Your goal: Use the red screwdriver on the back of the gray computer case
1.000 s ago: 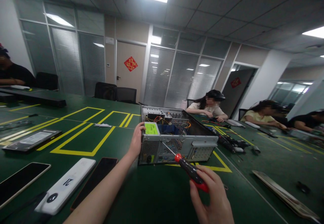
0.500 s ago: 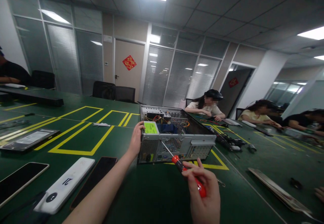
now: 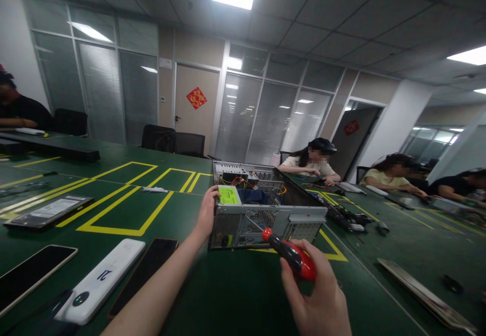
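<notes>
An opened computer case [image 3: 283, 214] lies on the green table, its perforated metal back panel facing me and its wiring showing from above. At its near left corner, a power supply with a bright green label [image 3: 228, 195] sits inside. My left hand [image 3: 207, 209] is wrapped around that corner, fingers on the case's left side. In my right hand [image 3: 317, 288] is a red and black screwdriver [image 3: 290, 255], gripped by its handle. Its shaft points up and left, with the tip at the back panel near the power supply; whether it sits on a screw is too small to tell.
Left on the table [image 3: 190, 300] lie a hard drive [image 3: 51, 212], two phones and a white device [image 3: 104, 280] marked 21. Cables and dark parts [image 3: 351, 219] lie right of the case. A flat metal panel [image 3: 421, 290] is at right. Several people sit around.
My right hand has shifted slightly right and down, and its grip on the screwdriver handle has changed, fingers now folded around its far side. My left hand keeps its place on the case.
</notes>
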### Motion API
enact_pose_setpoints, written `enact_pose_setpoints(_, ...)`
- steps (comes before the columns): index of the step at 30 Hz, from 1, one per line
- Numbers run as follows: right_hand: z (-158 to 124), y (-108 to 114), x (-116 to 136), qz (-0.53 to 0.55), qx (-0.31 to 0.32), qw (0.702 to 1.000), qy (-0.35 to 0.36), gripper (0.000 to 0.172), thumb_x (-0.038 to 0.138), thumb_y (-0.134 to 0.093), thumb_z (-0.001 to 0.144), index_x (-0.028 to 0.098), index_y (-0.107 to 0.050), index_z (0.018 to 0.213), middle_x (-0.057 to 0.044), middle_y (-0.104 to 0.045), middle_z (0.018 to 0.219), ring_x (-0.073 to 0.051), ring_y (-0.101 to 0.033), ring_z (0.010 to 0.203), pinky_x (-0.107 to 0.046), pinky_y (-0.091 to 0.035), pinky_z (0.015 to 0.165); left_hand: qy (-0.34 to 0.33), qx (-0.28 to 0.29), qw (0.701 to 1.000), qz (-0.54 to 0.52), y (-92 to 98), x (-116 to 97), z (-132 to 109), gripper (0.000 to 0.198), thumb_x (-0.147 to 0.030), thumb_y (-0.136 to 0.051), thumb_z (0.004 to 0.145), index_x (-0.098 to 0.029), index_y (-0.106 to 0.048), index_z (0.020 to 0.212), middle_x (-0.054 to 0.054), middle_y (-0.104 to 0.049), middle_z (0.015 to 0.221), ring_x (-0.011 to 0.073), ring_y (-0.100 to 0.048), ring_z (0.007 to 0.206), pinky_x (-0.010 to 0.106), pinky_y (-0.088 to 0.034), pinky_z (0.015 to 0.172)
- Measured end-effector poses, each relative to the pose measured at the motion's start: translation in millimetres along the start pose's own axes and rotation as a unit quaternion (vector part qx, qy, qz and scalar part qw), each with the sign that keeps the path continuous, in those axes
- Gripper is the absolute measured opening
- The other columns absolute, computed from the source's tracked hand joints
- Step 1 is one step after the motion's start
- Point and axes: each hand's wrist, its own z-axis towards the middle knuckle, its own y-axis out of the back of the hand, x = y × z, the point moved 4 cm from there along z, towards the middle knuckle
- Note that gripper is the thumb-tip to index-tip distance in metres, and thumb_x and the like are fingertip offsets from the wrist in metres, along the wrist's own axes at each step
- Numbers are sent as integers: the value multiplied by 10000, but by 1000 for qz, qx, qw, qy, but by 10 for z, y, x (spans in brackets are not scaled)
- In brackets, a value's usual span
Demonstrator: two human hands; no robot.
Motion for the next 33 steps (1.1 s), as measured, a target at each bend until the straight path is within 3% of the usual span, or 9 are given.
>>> enact_pose_setpoints(2, -19, -28, 82, -8, -17, 998, 67, 260, 280, -474, 932, 163, -543, 1154, -188, -694, 1086, -269, -718, 963, -347, -613, 737, -1, -5, 1000, -1, 2, 8, 3, 422, -505, -281, 967, -234, -605, 979, 79, -554, 1346, 220, -488, 1310, 419, -350, 1154)
enact_pose_setpoints(4, -57, -57, 103, -4, -15, 995, 96, 254, 276, -509, 919, 162, -554, 1141, -190, -693, 1100, -272, -712, 981, -355, -614, 757, -1, -6, 1000, -1, 3, 9, 3, 423, -510, -282, 965, -235, -603, 980, 82, -551, 1348, 220, -486, 1310, 419, -346, 1156)
enact_pose_setpoints(7, -141, -87, 46, 44, -6, 996, 78, 363, 340, -510, 934, 141, -496, 1237, -175, -726, 1061, -260, -725, 932, -351, -617, 737, 3, 0, 1000, 1, 4, 1, 1, 427, -516, -279, 963, -233, -598, 991, 83, -538, 1359, 218, -474, 1322, 416, -340, 1159)
enact_pose_setpoints(11, -243, -159, -36, 101, 6, 994, 29, 365, 231, -469, 942, 165, -454, 1301, -127, -742, 1033, -210, -739, 801, -311, -618, 666, 2, 3, 1000, 2, 3, -15, -2, 430, -516, -274, 963, -232, -595, 996, 79, -536, 1359, 213, -469, 1323, 406, -336, 1161)
enact_pose_setpoints(16, -251, -167, 24, 118, -22, 989, 85, 504, 166, -566, 846, 163, -430, 1331, -181, -642, 1197, -282, -672, 1065, -377, -627, 744, -1, -3, 1000, -3, -1, -22, -7, 408, -503, -279, 966, -242, -593, 994, 74, -542, 1352, 215, -475, 1315, 408, -345, 1152)
enact_pose_setpoints(20, -185, -124, 59, 66, 33, 993, 96, 382, 163, -530, 847, 191, -505, 1227, -164, -628, 1185, -271, -673, 1043, -410, -619, 796, -2, -4, 1000, 2, -9, -23, -8, 412, -494, -271, 973, -236, -592, 987, 74, -543, 1349, 214, -479, 1311, 417, -350, 1148)
enact_pose_setpoints(25, -119, -54, 113, 44, 82, 979, 179, 266, 131, -504, 832, 175, -556, 1090, -160, -668, 1068, -247, -702, 938, -343, -625, 736, -6, -2, 1000, 18, -11, -17, -6, 432, -500, -252, 978, -233, -591, 992, 79, -550, 1346, 210, -488, 1305, 418, -357, 1145)
enact_pose_setpoints(33, -176, -43, 133, 12, 167, 968, 188, 369, 6, -420, 753, 198, -583, 1022, -174, -597, 1159, -267, -630, 1046, -368, -598, 764, -2, -2, 1000, 11, -1, -25, -7, 460, -535, -249, 975, -230, -593, 1003, 79, -539, 1366, 208, -482, 1319, 415, -346, 1157)
